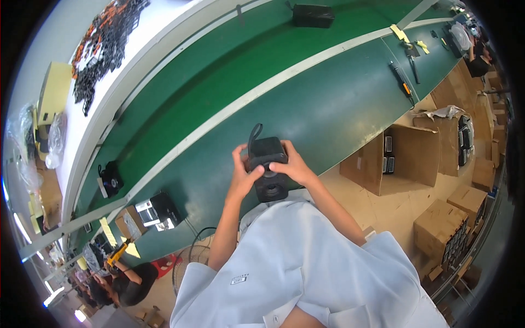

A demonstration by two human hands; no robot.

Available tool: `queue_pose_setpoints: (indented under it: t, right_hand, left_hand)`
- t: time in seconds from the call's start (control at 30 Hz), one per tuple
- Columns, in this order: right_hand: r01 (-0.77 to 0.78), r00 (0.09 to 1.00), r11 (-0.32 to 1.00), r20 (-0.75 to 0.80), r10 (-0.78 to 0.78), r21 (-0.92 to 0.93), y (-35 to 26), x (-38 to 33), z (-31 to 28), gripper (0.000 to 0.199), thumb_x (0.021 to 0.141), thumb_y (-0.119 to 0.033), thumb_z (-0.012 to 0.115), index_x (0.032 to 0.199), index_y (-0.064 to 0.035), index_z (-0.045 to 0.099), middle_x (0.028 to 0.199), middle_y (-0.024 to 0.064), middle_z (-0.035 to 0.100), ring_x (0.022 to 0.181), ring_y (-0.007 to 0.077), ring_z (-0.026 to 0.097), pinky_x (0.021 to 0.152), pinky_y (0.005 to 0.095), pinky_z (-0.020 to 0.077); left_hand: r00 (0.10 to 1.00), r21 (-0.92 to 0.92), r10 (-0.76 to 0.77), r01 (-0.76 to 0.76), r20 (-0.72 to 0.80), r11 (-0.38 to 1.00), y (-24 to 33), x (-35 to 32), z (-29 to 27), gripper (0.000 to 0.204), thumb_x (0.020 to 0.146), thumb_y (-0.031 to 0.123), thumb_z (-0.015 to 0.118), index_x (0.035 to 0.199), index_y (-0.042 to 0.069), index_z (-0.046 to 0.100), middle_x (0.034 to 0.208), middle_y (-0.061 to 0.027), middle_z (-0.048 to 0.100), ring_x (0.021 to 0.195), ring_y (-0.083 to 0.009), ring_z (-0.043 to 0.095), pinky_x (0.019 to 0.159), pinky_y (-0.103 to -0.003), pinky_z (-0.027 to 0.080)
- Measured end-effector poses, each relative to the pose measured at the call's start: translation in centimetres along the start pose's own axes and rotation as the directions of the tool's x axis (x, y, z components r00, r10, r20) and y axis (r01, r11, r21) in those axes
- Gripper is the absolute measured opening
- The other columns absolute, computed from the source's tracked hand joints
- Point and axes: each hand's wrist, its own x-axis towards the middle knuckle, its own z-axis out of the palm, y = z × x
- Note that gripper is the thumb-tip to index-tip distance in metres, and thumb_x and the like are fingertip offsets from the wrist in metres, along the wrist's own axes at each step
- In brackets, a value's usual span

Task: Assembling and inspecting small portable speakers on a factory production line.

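Note:
A black box-shaped speaker [267,146] with a wrist strap is held between my two hands at the near edge of the green bench. Its lower part shows a round driver and rests close against my light blue shirt. My left hand [240,174] grips the left side, thumb pressed on the front near the middle. From the other side my right hand [297,165] closes round it, its thumb also on the front between the upper and lower parts. The fingertips behind the speaker are hidden.
Beyond the bench [328,93] runs a green conveyor belt [219,71] carrying a black speaker [313,16]. An electric screwdriver [402,82] lies to the right. Open cartons [415,158] stand on the floor at right. Co-workers [136,281] sit at lower left, near a black-and-white boxed unit [158,210].

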Motion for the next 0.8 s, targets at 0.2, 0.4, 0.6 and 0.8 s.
queue_pose_setpoints:
  t: [0.2, 0.4, 0.6, 0.8]
  right_hand:
    - [0.561, 0.817, 0.756, 0.371, -0.442, -0.337, -11.2, -6.4, 0.5, 0.096, 0.062, -0.034, 0.089, 0.143, -0.0105, 0.043, 0.133, 0.0222, 0.048, 0.119, 0.0400, 0.054, 0.101, 0.0470, 0.0456]
    - [0.571, 0.797, 0.750, 0.444, -0.409, -0.335, -13.7, -7.8, 1.2, 0.086, 0.060, -0.033, 0.090, 0.136, -0.0151, 0.053, 0.129, 0.0196, 0.050, 0.104, 0.0391, 0.061, 0.083, 0.0446, 0.0544]
    - [0.665, 0.712, 0.695, 0.510, -0.482, -0.273, -13.3, -8.4, 1.7, 0.085, 0.059, -0.034, 0.091, 0.134, -0.0164, 0.055, 0.128, 0.0187, 0.050, 0.101, 0.0372, 0.063, 0.081, 0.0429, 0.0556]
    - [0.663, 0.709, 0.685, 0.549, -0.443, -0.303, -13.4, -8.7, 1.9, 0.085, 0.060, -0.035, 0.091, 0.134, -0.0173, 0.054, 0.127, 0.0187, 0.051, 0.099, 0.0369, 0.063, 0.081, 0.0426, 0.0556]
  left_hand:
    - [0.898, 0.202, 0.424, -0.439, 0.118, 0.875, 9.7, -7.8, 0.4, 0.107, 0.065, 0.039, 0.090, 0.148, 0.012, 0.029, 0.126, -0.0225, 0.055, 0.113, -0.0342, 0.060, 0.097, -0.044, 0.049]
    - [0.821, 0.385, 0.465, -0.568, 0.332, 0.727, 12.9, -10.6, 0.9, 0.094, 0.053, 0.031, 0.093, 0.136, 0.018, 0.052, 0.126, -0.0208, 0.057, 0.111, -0.0396, 0.061, 0.092, -0.045, 0.052]
    - [0.799, 0.445, 0.532, -0.599, 0.279, 0.666, 12.1, -13.0, 1.1, 0.093, 0.052, 0.032, 0.093, 0.135, 0.017, 0.052, 0.128, -0.0231, 0.057, 0.109, -0.0419, 0.064, 0.088, -0.045, 0.055]
    - [0.830, 0.445, 0.500, -0.555, 0.246, 0.703, 11.8, -14.2, 1.4, 0.092, 0.053, 0.033, 0.094, 0.134, 0.019, 0.052, 0.129, -0.0239, 0.056, 0.111, -0.0418, 0.062, 0.089, -0.046, 0.054]
